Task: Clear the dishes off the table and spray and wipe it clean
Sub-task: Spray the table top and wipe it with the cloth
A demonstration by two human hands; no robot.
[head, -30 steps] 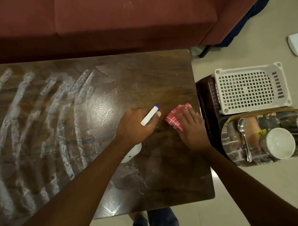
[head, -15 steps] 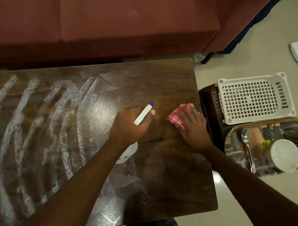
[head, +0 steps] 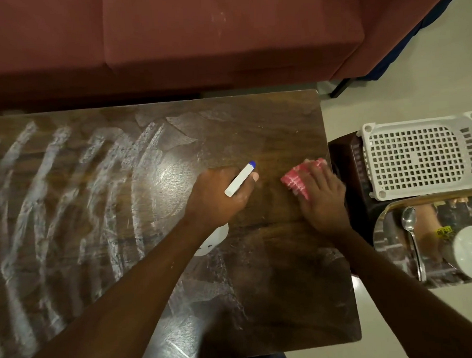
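Observation:
My left hand (head: 216, 196) grips a white spray bottle (head: 240, 180) above the dark wooden table (head: 275, 299); its blue-tipped nozzle points up and right, and its body pokes out below my wrist. My right hand (head: 322, 199) presses a pink checked cloth (head: 297, 180) flat on the table near its right edge. White smear streaks cover the left half of the tabletop. No dishes stand on the table.
A dark side stand to the right carries a white perforated basket (head: 417, 154) and a shiny steel tray (head: 388, 226) with a spoon (head: 410, 230), a white cup (head: 470, 252) and steel cups. A maroon sofa (head: 196, 39) runs along the far side.
The view has shifted, so the table sits lower in frame. My left hand with the bottle drifted slightly left; my right hand and cloth stay near the right edge.

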